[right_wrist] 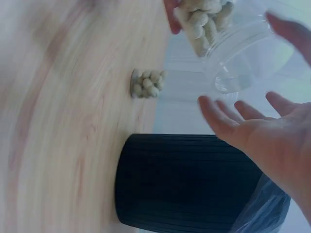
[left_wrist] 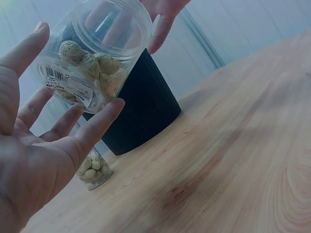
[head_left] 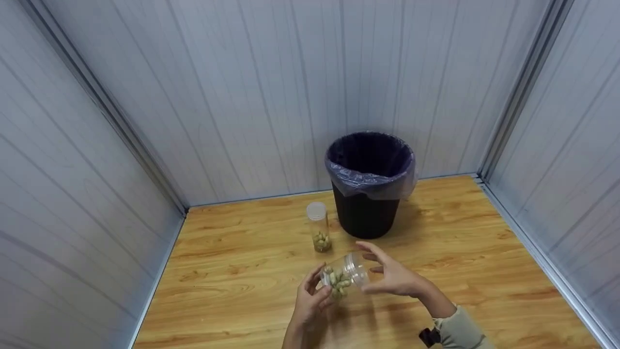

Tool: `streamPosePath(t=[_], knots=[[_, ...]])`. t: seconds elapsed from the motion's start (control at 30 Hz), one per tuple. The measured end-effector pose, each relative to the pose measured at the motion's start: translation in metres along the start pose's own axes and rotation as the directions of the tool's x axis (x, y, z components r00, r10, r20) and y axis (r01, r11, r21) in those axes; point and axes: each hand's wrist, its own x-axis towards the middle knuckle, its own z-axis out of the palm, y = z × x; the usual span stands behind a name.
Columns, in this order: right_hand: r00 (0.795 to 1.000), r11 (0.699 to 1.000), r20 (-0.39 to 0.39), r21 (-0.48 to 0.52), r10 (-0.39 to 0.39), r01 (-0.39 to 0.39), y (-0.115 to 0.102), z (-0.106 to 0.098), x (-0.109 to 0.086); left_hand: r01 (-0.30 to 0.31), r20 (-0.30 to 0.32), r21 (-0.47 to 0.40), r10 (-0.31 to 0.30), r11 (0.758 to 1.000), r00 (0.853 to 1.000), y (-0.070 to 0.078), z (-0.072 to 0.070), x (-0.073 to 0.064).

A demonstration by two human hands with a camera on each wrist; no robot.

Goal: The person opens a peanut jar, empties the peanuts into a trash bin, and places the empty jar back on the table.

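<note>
Leaning sideways above the wood-grain tabletop [head_left: 218,300], a clear plastic jar [head_left: 349,264] of unshelled peanuts [head_left: 340,278] is gripped at its base by the left hand [head_left: 310,300]. The right hand [head_left: 395,278], fingers spread and curved, is at the jar's other end; whether its fingertips touch the rim is hard to tell. Beyond stands a slimmer, upright lidded jar [head_left: 318,225], also part-filled with peanuts. To its right, a black bin [head_left: 365,215] wears a purplish plastic liner [head_left: 363,182].

A pale grey far wall [head_left: 232,97] with streaked panels meets a matching left wall [head_left: 63,194] and right wall [head_left: 571,160], grey metal trim [head_left: 525,87] lining the corners; a yellow-brown wood-grain surface [head_left: 218,291] spreads between them.
</note>
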Motion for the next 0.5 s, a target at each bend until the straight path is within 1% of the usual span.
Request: streamPosePath(t=[0.07,0.1,0.17,0.2,0.27,0.37,0.43,0.5], knots=[[0.993,0.999,-0.107,-0.023,0.045,-0.048,-0.002,0.001,0.002,-0.010,0.014,0.000,0.010,1.000,1.000,0.000,0.000,0.002],[0.984,0.996,-0.165,-0.043,0.068,-0.077,-0.003,0.002,0.003,-0.013,0.018,0.001,0.013,1.000,1.000,0.000,-0.001,0.002],[0.955,0.981,-0.270,-0.113,0.120,-0.155,-0.005,0.006,0.006,-0.013,0.017,-0.007,0.013,1.000,1.000,0.000,-0.001,0.001],[0.942,0.970,-0.305,-0.144,0.144,-0.195,-0.006,0.008,0.006,-0.008,0.013,-0.013,0.008,1.000,1.000,-0.001,-0.001,0.001],[0.927,0.947,-0.320,-0.185,0.195,-0.263,-0.008,0.013,0.007,0.011,-0.005,-0.019,-0.011,1.000,1.000,-0.003,-0.001,-0.001],[0.923,0.903,-0.281,-0.264,0.264,-0.339,-0.012,0.019,0.008,0.030,-0.030,-0.021,-0.031,0.999,0.999,-0.004,-0.001,-0.003],[0.925,0.886,-0.238,-0.293,0.297,-0.360,-0.013,0.022,0.009,0.039,-0.040,-0.020,-0.040,0.999,0.998,-0.004,-0.001,-0.003],[0.925,0.879,-0.209,-0.300,0.317,-0.370,-0.013,0.023,0.011,0.041,-0.042,-0.015,-0.041,0.999,0.998,-0.004,-0.001,-0.002]])
